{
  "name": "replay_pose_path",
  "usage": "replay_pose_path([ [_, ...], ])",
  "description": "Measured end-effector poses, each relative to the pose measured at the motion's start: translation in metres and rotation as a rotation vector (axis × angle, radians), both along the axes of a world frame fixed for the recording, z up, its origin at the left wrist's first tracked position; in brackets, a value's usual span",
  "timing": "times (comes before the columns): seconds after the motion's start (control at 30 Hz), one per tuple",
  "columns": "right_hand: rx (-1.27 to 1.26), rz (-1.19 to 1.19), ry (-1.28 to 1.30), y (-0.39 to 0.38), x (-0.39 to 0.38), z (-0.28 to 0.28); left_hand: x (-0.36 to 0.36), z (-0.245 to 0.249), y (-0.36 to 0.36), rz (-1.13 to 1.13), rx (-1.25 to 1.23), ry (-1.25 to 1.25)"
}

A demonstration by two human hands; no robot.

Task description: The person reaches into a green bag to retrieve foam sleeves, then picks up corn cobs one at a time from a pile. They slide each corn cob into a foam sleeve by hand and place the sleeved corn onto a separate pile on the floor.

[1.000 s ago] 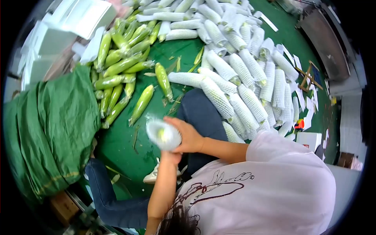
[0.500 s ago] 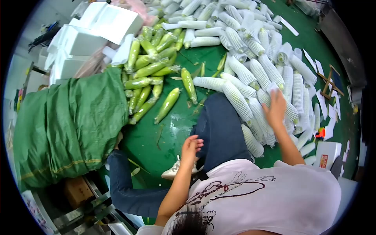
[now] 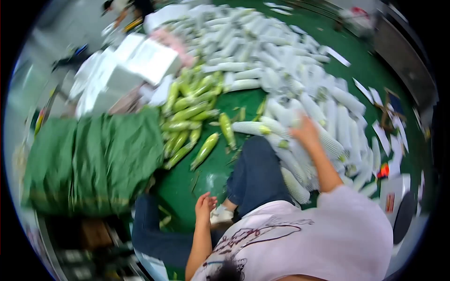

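My right hand [image 3: 307, 135] is over the pile at the right, blurred by motion, its fingers drawn together around something pale and small at the tips that I cannot make out. Under and around it lie long green ears that look like corn, each in a white foam net sleeve [image 3: 296, 186]. Near my shoe, my left hand [image 3: 205, 206] hovers with loosely curled fingers apart and holds nothing. Beyond my knee are bare green ears in clear film [image 3: 205, 151], some loose on the green floor [image 3: 213, 180] and others heaped.
At the left stands a large green sack [image 3: 89, 164], with white foam boxes [image 3: 152, 61] behind it. Paper strips [image 3: 382, 138] and an orange-and-black tool [image 3: 383, 170] lie at the right, near a white box [image 3: 393, 192]. Another person [image 3: 123, 10] is at the far back.
My right hand has moved left and towards me across the sleeved ears, the pale thing still at its fingertips. My left hand has dropped lower. The view has shifted, and another person shows at the back.
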State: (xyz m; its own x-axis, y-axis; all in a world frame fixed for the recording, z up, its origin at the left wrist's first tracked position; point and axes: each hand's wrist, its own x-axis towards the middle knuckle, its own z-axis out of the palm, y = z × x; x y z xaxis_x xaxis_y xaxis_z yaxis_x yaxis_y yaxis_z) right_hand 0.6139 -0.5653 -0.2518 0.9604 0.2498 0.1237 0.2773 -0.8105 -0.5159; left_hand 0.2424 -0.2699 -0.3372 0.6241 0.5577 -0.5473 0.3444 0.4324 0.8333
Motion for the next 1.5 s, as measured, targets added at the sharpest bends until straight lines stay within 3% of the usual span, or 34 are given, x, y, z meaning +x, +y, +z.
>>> replay_pose_path([
  [0.03,-0.077,-0.205,-0.093,-0.022,0.01,0.014,-0.008,-0.008,0.007,0.018,0.022,0.019],
  [0.1,0.04,-0.345,-0.337,-0.065,0.02,0.03,-0.01,-0.015,0.002,-0.025,0.04,0.013],
  [0.13,0.015,-0.348,-0.536,-0.108,0.06,-0.015,-0.006,-0.012,-0.002,-0.064,0.069,0.045],
  [0.17,-0.055,-0.344,-0.494,-0.148,0.095,-0.056,-0.005,-0.013,-0.005,-0.081,0.04,-0.008],
  [0.2,-0.271,-0.415,-0.144,-0.165,0.103,-0.064,-0.004,-0.011,-0.006,-0.143,0.029,-0.03],
  [0.23,-0.397,-0.41,-0.237,-0.189,0.121,-0.089,-0.005,-0.008,-0.008,-0.158,0.02,-0.04],
  [0.27,-0.444,-0.448,-0.208,-0.188,0.122,-0.084,-0.006,-0.003,-0.008,-0.183,0.011,-0.048],
  [0.3,-0.523,-0.557,-0.096,-0.147,0.084,-0.024,-0.01,0.004,-0.006,-0.177,0.045,-0.052],
  [0.4,-0.498,-0.482,-0.52,-0.122,0.086,-0.027,-0.029,0.051,0.005,-0.123,0.24,-0.135],
  [0.47,-0.188,-0.218,-0.569,-0.076,0.103,-0.035,-0.053,0.104,0.034,-0.083,0.372,-0.248],
  [0.53,0.097,0.047,-0.581,-0.032,0.113,-0.041,-0.087,0.175,0.079,-0.038,0.82,-0.217],
  [0.57,0.35,0.166,-0.248,-0.001,0.106,-0.022,-0.106,0.204,0.111,0.017,1.077,-0.084],
  [0.6,0.587,0.278,0.098,0.042,0.084,0.013,-0.125,0.244,0.132,0.103,1.143,0.029],
  [0.67,0.703,0.369,0.346,0.109,0.024,0.104,-0.16,0.28,0.188,0.297,1.128,-0.135],
  [0.7,0.72,0.501,0.387,0.136,0.019,0.118,-0.181,0.283,0.218,0.321,1.167,-0.113],
  [0.8,0.555,0.914,0.498,0.215,-0.004,0.175,-0.236,0.216,0.299,0.589,1.067,0.053],
  [0.87,0.295,1.032,0.751,0.266,-0.014,0.197,-0.277,0.113,0.356,0.818,1.159,0.221],
  [0.9,0.172,1.079,0.771,0.294,-0.016,0.197,-0.289,0.081,0.37,0.926,1.083,0.333],
  [0.93,0.035,1.126,0.797,0.325,-0.016,0.19,-0.313,0.03,0.396,1.04,0.997,0.731],
  [1.0,-0.301,1.304,0.461,0.389,-0.014,0.174,-0.324,0.003,0.419,1.214,0.923,0.56],
  [1.07,-0.444,1.309,0.125,0.459,-0.008,0.142,-0.326,0.01,0.455,1.103,0.992,0.459],
  [1.1,-0.345,1.339,0.124,0.495,0.003,0.109,-0.325,0.019,0.475,1.078,0.965,0.396],
  [1.13,-0.276,1.249,0.309,0.537,0.016,0.067,-0.322,0.029,0.493,1.05,0.938,0.342],
  [1.17,-0.195,0.972,0.933,0.572,0.003,0.055,-0.316,0.047,0.505,1.054,0.787,0.201],
  [1.27,0.086,0.689,1.698,0.637,-0.047,-0.04,-0.302,0.054,0.521,1.011,0.413,-0.107],
  [1.33,-0.118,0.711,1.864,0.646,-0.135,-0.09,-0.283,0.038,0.517,1.171,0.294,0.144],
  [1.37,-0.113,0.697,1.904,0.646,-0.183,-0.097,-0.276,0.027,0.516,1.143,0.323,0.008],
  [1.4,-0.018,0.608,1.93,0.649,-0.223,-0.109,-0.273,0.013,0.512,1.122,0.351,-0.133],
  [1.47,0.292,0.692,1.931,0.666,-0.264,-0.116,-0.28,-0.011,0.501,1.101,0.407,-0.241],
  [1.5,0.405,0.657,1.927,0.679,-0.275,-0.119,-0.267,0.0,0.473,1.109,0.412,-0.316],
])
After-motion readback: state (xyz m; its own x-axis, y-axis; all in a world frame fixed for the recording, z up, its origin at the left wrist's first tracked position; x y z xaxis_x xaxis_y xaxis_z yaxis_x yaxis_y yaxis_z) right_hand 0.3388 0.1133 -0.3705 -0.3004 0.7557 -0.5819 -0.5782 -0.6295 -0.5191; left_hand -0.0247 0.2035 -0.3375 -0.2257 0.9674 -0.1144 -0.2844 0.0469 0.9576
